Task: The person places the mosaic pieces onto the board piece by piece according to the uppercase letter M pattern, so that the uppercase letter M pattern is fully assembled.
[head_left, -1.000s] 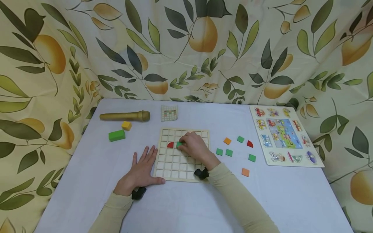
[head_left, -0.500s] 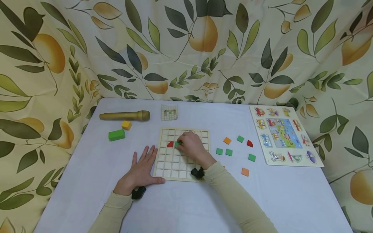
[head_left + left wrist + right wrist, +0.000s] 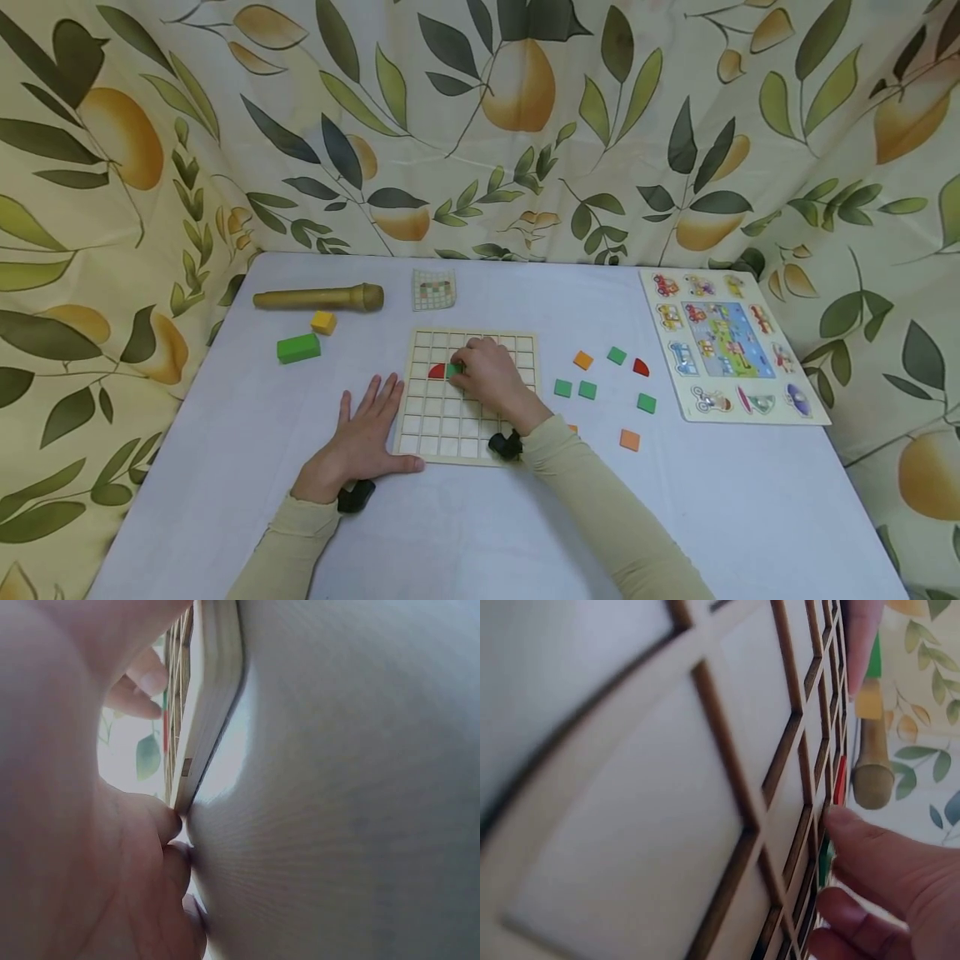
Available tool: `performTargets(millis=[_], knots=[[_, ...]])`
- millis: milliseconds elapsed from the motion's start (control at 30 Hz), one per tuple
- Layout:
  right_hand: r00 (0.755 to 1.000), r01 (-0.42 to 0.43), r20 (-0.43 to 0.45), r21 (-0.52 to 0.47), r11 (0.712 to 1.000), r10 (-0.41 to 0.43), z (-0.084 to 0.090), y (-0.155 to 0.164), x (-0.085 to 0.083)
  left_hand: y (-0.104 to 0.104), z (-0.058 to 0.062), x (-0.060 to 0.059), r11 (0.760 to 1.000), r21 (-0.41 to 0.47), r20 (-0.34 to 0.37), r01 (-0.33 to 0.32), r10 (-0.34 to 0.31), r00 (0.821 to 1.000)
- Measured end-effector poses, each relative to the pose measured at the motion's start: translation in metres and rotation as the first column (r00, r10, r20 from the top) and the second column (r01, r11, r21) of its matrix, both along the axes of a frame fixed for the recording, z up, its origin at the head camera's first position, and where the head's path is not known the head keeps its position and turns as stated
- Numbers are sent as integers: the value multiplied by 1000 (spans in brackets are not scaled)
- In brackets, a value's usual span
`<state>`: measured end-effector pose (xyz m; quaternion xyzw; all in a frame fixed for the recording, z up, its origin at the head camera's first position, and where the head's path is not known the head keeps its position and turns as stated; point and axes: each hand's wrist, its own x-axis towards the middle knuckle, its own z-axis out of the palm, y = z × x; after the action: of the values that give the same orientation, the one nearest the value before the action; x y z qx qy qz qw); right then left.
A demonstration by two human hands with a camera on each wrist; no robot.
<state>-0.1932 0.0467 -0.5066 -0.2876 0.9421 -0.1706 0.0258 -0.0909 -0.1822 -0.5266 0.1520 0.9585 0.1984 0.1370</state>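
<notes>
A wooden grid board (image 3: pixel 427 427) lies mid-table with square cells. In one upper cell sits a red quarter-circle tile (image 3: pixel 437 371). My right hand (image 3: pixel 491 377) pinches a green square tile (image 3: pixel 453 371) at the cell just right of the red one. In the right wrist view the thumb and fingers close on the green tile (image 3: pixel 824 864) at the board's surface, right beside the red tile (image 3: pixel 840 780). My left hand (image 3: pixel 362 442) rests with fingers spread at the board's left edge, thumb along its near-left corner.
Right of the board lie several loose green and orange squares (image 3: pixel 629 440) and a red quarter-circle (image 3: pixel 641 367). A picture puzzle board (image 3: pixel 731 342) is farther right. Behind sit a small grid card (image 3: pixel 433 290), wooden microphone (image 3: pixel 318 297), yellow cube (image 3: pixel 323 322) and green block (image 3: pixel 298 348).
My right hand has shifted slightly left, bringing the green tile close beside the red one. The left hand stays in place.
</notes>
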Motion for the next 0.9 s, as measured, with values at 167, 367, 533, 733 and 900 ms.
performTargets(millis=[167,367,533,733,900], knots=[[999,-33,31,-31,999,34,1,6,0,1,1,1,1000,-7,7,-1,1,1000],[998,-28,60,-117,993,35,5,27,0,2,1,0,1000,1,4,-1,1,1000],[999,5,49,-148,989,3,9,52,-1,3,2,0,1000,3,0,1,-1,1000],[990,121,95,-171,978,-106,16,85,-3,4,2,1,1000,5,-13,4,-4,1000],[980,184,96,-133,974,-172,15,108,-4,4,3,1,1000,1,-4,4,-4,1000]])
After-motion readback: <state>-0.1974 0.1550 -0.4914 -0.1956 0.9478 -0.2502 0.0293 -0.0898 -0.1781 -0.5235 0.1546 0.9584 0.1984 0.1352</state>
